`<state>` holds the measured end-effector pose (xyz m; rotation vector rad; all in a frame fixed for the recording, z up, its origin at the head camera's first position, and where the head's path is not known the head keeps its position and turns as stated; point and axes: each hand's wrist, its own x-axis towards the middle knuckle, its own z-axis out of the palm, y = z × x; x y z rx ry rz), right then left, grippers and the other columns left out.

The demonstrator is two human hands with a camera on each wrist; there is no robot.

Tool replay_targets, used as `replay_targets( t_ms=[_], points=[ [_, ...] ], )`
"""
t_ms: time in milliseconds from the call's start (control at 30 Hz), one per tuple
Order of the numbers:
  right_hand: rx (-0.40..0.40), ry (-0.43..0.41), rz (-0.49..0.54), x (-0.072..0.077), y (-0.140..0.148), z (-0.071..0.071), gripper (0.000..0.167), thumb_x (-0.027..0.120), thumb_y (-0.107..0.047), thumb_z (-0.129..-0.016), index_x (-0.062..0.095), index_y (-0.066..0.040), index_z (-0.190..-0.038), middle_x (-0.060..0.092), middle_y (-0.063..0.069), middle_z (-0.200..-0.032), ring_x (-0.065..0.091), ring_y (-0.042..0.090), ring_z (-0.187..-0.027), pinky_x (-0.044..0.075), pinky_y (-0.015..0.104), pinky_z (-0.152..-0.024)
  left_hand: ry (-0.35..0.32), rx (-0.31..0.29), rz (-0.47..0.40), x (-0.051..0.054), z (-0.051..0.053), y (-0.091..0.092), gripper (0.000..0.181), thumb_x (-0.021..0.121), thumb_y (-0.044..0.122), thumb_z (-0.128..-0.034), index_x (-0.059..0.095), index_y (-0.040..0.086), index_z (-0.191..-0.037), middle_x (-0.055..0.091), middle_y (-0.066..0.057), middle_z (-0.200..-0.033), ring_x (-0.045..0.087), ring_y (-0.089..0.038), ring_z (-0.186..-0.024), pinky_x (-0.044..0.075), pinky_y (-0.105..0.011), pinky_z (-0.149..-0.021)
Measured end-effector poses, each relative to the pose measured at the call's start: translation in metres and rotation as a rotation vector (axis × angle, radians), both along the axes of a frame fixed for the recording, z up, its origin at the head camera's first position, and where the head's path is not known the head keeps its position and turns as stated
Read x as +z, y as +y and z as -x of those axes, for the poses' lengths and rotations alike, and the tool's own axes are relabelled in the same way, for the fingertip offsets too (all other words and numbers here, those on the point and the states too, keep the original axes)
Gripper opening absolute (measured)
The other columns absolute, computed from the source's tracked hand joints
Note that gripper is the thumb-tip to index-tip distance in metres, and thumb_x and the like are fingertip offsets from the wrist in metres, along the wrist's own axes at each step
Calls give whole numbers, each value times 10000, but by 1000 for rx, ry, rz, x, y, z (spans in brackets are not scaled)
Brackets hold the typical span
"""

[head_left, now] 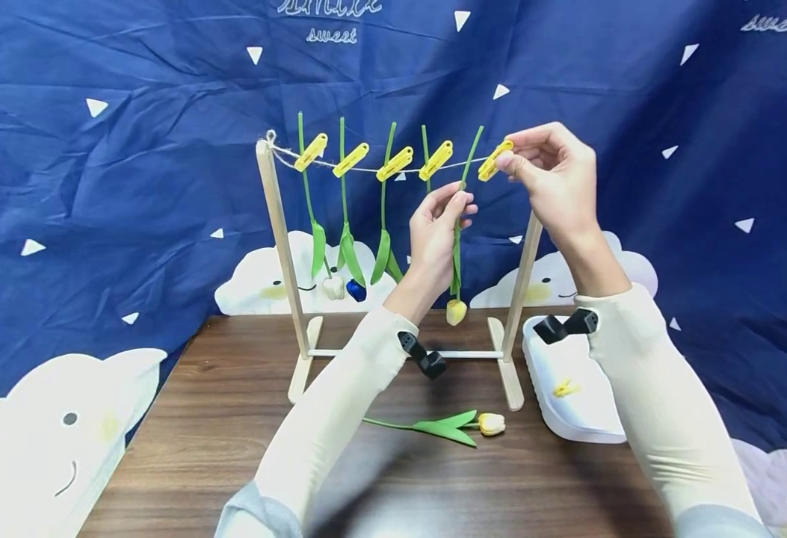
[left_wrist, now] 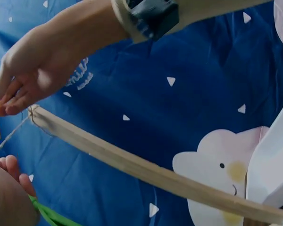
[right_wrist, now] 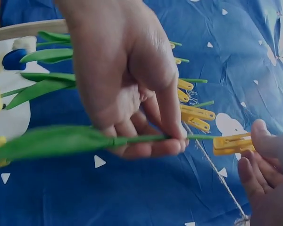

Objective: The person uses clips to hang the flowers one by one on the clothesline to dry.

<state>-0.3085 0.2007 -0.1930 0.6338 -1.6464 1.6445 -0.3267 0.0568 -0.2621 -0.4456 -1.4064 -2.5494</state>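
My left hand (head_left: 439, 232) pinches the green stem of an upside-down tulip (head_left: 457, 312) whose pale yellow bloom hangs lowest. Just right of that stem, my right hand (head_left: 557, 172) pinches a yellow clothespin (head_left: 496, 161) at the string (head_left: 366, 169). In the right wrist view the clothespin (right_wrist: 231, 143) meets the upper end of the held stem (right_wrist: 200, 136); whether it grips the stem cannot be told. Several more tulips hang by yellow clothespins (head_left: 353, 160) to the left, including a white one (head_left: 333, 288) and a blue one (head_left: 356, 290). My left hand covers part of the nearest.
A wooden frame (head_left: 282, 246) carries the string and stands on the brown table (head_left: 184, 448). Another tulip (head_left: 491, 424) lies in front of it. At the right, a white tray (head_left: 548, 418) contains a yellow clothespin (head_left: 566, 388). Behind hangs a blue cloth (head_left: 164, 187).
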Motion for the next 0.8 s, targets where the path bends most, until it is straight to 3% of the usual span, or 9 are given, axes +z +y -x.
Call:
replay_targets(
  t_ms=[233, 433, 567, 800],
  points=[
    [24, -32, 174, 12, -12, 12, 149, 849, 107, -828, 750, -3, -849, 776, 23, -772, 620, 127, -563, 487, 187, -540, -30, 10, -50, 9, 3, 13, 198, 645, 102, -1067, 699, 46, -1249, 728, -29, -1009, 722, -66, -825, 565, -219, -784],
    [45, -96, 289, 17, -15, 19, 138, 866, 86, -820, 755, 5, -833, 777, 48, -747, 585, 119, -468, 464, 187, -467, -52, 13, -93, 11, 5, 20, 173, 627, 111, -1078, 702, 58, -1224, 718, -9, -985, 713, -65, -816, 553, -232, -785],
    [65, -174, 275, 16, -17, 23, 125, 886, 38, -820, 775, -4, -860, 782, 45, -752, 515, 108, -377, 410, 197, -377, -79, 16, -110, 11, 6, 22, 173, 627, 109, -1078, 705, 68, -1227, 712, 55, -951, 693, -58, -808, 535, -237, -784],
    [59, -238, 190, 12, -19, 25, 104, 860, 50, -848, 801, -33, -869, 789, 4, -726, 504, 98, -317, 386, 227, -310, -140, 13, -140, 13, 6, 23, 245, 639, 101, -1069, 689, 21, -1295, 708, 14, -990, 657, -88, -824, 511, -220, -755]
  ],
)
